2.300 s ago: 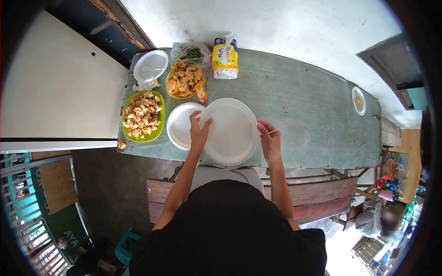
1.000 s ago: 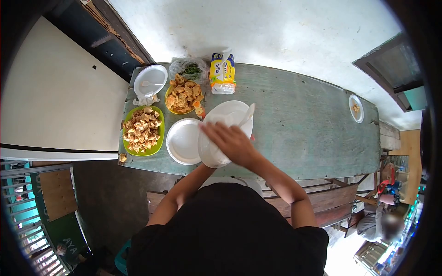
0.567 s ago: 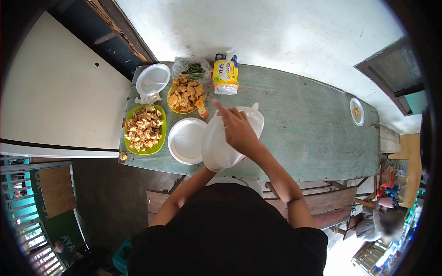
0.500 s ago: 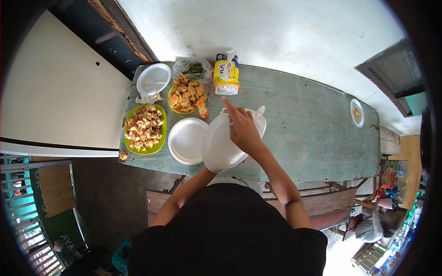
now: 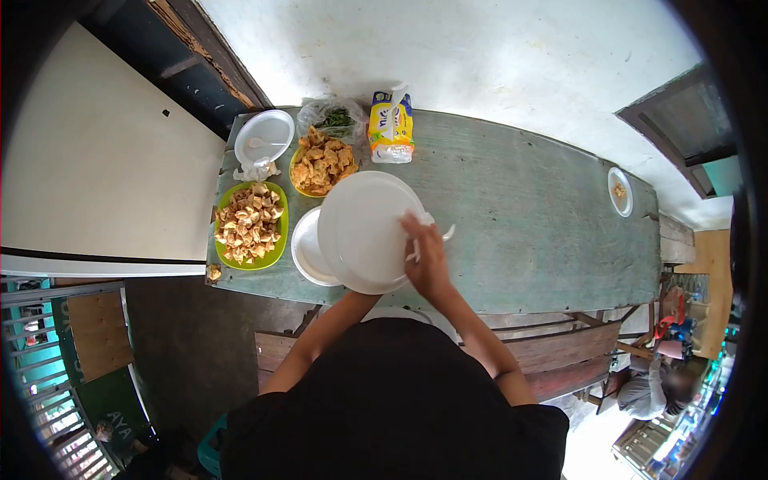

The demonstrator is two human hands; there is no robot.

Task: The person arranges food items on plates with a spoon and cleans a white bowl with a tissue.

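A round white plate (image 5: 370, 228) is held above the green table, overlapping a second white plate (image 5: 310, 256) below it. My left hand (image 5: 362, 299) holds the raised plate from underneath, its fingers hidden. At that plate's right edge is my right hand (image 5: 427, 254), fingers bent around a white tissue (image 5: 447, 233) whose end sticks out; the fingertips are slightly blurred. Left of the plates lies a green plate (image 5: 282, 240) heaped with cut brown-and-white fried pieces (image 5: 250, 222). Golden fried food (image 5: 322, 162) fills a yellow plate behind the raised one.
A tissue pack (image 5: 391, 132) stands by the wall, beside a clear bag of green leaves (image 5: 336, 118). A white plate with a spoon (image 5: 266, 136) lies back left. Far right is another plate with food scraps (image 5: 620, 192). A bench (image 5: 552, 356) runs along the near side; a person (image 5: 652, 392) is at lower right.
The raised plate has swung left and turned flatter to view, now covering the small orange cups. My right hand moved from its far side down to its right edge.
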